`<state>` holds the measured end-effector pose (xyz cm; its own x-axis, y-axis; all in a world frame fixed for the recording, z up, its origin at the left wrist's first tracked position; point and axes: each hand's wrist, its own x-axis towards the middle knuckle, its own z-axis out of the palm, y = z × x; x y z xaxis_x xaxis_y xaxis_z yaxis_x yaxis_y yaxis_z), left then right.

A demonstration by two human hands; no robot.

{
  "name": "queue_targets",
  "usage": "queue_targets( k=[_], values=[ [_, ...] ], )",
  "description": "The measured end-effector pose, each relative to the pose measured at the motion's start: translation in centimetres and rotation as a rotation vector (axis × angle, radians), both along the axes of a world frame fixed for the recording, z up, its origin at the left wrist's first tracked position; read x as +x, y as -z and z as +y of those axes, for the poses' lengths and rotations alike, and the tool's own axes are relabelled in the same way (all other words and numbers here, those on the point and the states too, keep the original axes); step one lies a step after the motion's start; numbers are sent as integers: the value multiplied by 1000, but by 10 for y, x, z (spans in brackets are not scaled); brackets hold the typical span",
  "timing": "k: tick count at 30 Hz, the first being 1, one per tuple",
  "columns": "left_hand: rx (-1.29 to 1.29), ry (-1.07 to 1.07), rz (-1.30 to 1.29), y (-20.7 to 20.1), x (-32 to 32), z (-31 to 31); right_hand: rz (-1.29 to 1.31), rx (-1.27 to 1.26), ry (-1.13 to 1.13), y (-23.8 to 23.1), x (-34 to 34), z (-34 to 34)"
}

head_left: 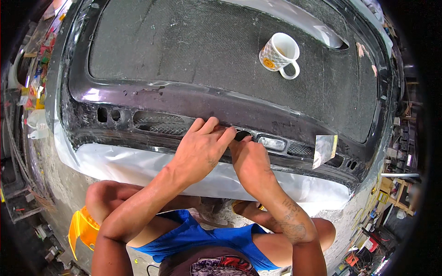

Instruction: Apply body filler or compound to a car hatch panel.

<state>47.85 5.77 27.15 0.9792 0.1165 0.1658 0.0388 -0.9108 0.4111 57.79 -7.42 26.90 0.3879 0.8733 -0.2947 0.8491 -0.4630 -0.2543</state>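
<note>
— Black carbon weave, that whole car panel (221,50), glossy along its edge and matted with rough fibre in the middle. It lies flat in front of the squatting person, over white sheeting (138,165) spread on the concrete floor (55,184).

— And the hands?

— Both are on the near rim, close together, by the row of cut-outs. The left hand (202,147) lies flat, fingers stretched and pressing on the ridge, gripping nothing. The right hand (251,161) is curled, fingertips pinched at the edge of a small oval hole (242,135); whether it holds something there, I cannot tell.

— Anything else on the panel?

— A patterned white mug (279,54) stands on the fibre mat, well apart from the hands, handle toward the person. A shiny piece of foil tape (324,149) hangs off the rim to the right.

— The room?

— Cluttered workshop. Tools and boxes crowd the right side, cables and bottles the left, and an orange plastic stool (82,227) sits under the person.
</note>
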Motion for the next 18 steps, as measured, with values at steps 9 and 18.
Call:
queue_targets(
  k=[9,18],
  values=[
    [16,-10,35,1,-1,1,-104,-16,-57,6,-2,-2],
    [-25,-52,-30,1,-1,-1,24,11,10,3,1,-1]
  ],
)
